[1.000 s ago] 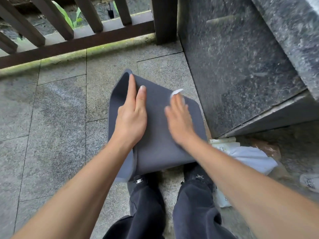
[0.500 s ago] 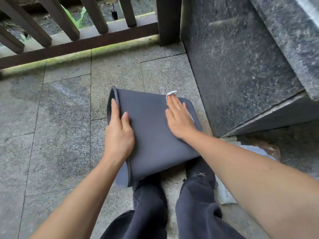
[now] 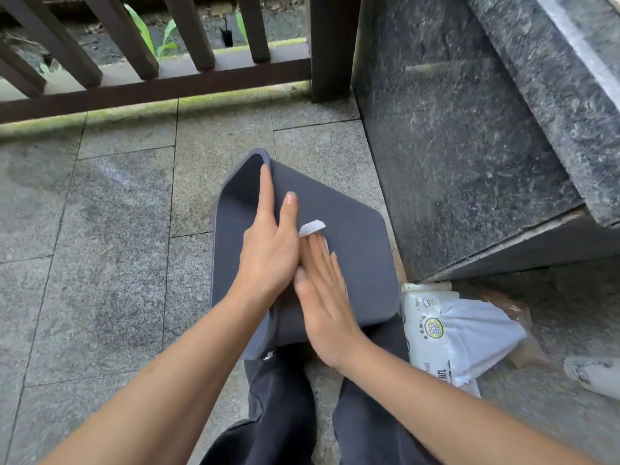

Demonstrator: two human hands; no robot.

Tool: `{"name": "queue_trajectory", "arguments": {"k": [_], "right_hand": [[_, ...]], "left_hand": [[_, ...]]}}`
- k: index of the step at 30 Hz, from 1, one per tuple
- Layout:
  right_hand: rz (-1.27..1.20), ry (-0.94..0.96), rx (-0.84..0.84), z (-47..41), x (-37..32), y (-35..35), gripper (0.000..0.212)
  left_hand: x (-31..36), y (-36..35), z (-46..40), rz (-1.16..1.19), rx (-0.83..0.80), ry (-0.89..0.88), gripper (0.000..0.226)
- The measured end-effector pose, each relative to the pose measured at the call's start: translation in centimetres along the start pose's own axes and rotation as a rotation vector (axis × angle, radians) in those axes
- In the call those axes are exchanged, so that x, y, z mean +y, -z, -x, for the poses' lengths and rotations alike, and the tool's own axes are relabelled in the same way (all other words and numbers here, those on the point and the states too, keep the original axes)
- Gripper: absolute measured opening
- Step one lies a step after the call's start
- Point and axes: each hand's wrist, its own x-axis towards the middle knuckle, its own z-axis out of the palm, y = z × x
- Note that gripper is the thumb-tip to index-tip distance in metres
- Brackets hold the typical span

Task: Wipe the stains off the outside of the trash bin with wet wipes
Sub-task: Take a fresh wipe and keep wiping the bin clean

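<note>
A dark grey trash bin (image 3: 352, 263) lies on its side on the paved stone floor (image 3: 110, 250), seen from above by the person working on it. Its open mouth faces left and away, and its near end rests against the person's dark trousers (image 3: 285, 407).

The left hand (image 3: 268, 253) lies flat on the bin's upper side beside the rim, fingers (image 3: 266, 193) straight and stretched toward the far edge, holding nothing. Just beside it and touching it, the right hand (image 3: 323, 297) presses a white wet wipe (image 3: 312, 227) flat against the bin's outer wall, fingers straight and close together; only a corner of the wipe shows past the fingertips.

To the right of the bin, on the floor, lies a white pack of wipes (image 3: 432, 325) with a white plastic bag (image 3: 479, 333) partly over it, both close to the bin's base. Behind them rises a dark polished stone block (image 3: 453, 146). Along the far edge of the floor runs a dark brown railing (image 3: 151, 92), with green leaves (image 3: 161, 38) visible between its bars.
</note>
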Motion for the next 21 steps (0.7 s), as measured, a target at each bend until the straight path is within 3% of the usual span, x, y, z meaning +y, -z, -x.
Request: {"name": "queue_trajectory", "arguments": {"k": [6,16,21], "right_hand": [[-0.214,0.034,0.009,-2.9,-1.2,2.0,0.047],[-0.096,0.137,0.058,-9.6,0.1,3.7,0.059],[-0.045,-0.028,0.093,-12.8,3.0,5.6,0.049]], "left_hand": [[1.3,-0.8,-0.5,-0.019,-0.072,-0.052,0.049],[0.7,-1.7,-0.8,-0.079,-0.028,-0.14,0.057],[1.1,-1.6,-0.5,-0.089,-0.014,-0.13,0.058]]}}
